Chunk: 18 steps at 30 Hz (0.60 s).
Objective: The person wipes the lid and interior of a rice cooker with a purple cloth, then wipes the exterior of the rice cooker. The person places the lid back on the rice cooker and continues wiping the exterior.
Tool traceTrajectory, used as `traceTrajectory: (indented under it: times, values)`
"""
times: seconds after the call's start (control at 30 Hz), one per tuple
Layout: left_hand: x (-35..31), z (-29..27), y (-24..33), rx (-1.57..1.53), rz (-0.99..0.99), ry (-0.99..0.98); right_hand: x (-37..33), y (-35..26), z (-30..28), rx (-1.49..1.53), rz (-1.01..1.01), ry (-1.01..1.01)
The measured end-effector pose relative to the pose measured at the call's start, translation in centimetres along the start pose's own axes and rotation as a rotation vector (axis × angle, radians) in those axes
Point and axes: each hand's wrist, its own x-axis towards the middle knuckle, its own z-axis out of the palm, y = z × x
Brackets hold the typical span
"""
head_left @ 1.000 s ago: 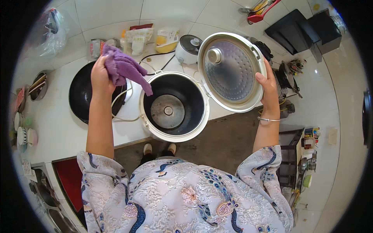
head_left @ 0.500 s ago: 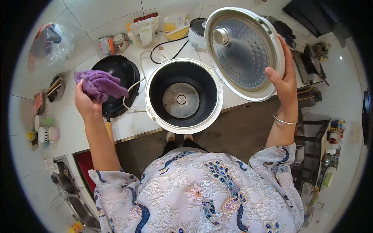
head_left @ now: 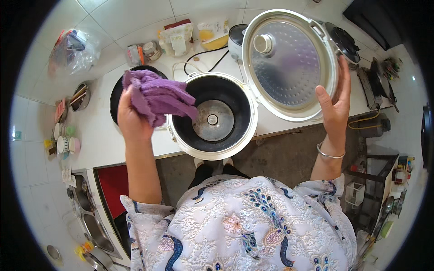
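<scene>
A rice cooker stands on the counter before me, its dark inside bare down to a round metal heating plate. My left hand grips a crumpled purple cloth, which hangs over the cooker's left rim. On the right, my right hand holds the raised lid by its edge, thumb in front and fingers partly hidden behind. The lid's silvery, dimpled inner face, with a round valve, is turned toward me and mirrors some purple. A black frying pan sits behind my left hand, partly covered by the cloth.
Bags and jars line the wall behind, near a small white appliance with a dark lid. A dark cord lies behind the cooker. Cups stand at the left; a sink is lower left. A dark-lidded pot stands behind the lid.
My left hand has brought the purple cloth rightward, from over the frying pan to the cooker's left rim. My right hand still holds the lid up.
</scene>
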Motion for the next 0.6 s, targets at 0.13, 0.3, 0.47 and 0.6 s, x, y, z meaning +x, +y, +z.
traceTrajectory:
  times: [0.13, 0.3, 0.47, 0.6]
  values:
    - [0.5, 1.2, -2.6, -0.091, -0.116, -0.060, -1.6, -0.5, 1.3, -0.113, -0.194, 0.080]
    - [1.6, 1.2, -4.3, -0.132, -0.245, -0.106, -2.1, -1.5, 2.6, -0.475, -0.222, 0.076]
    - [2.5, -1.8, -4.5, -0.087, -0.329, -0.048, -3.2, -2.6, 4.4, -0.416, -0.365, 0.282]
    - [2.6, -2.3, -5.2, -0.167, -0.406, -0.061, -7.5, -1.1, 7.9, -0.033, -0.046, -0.002]
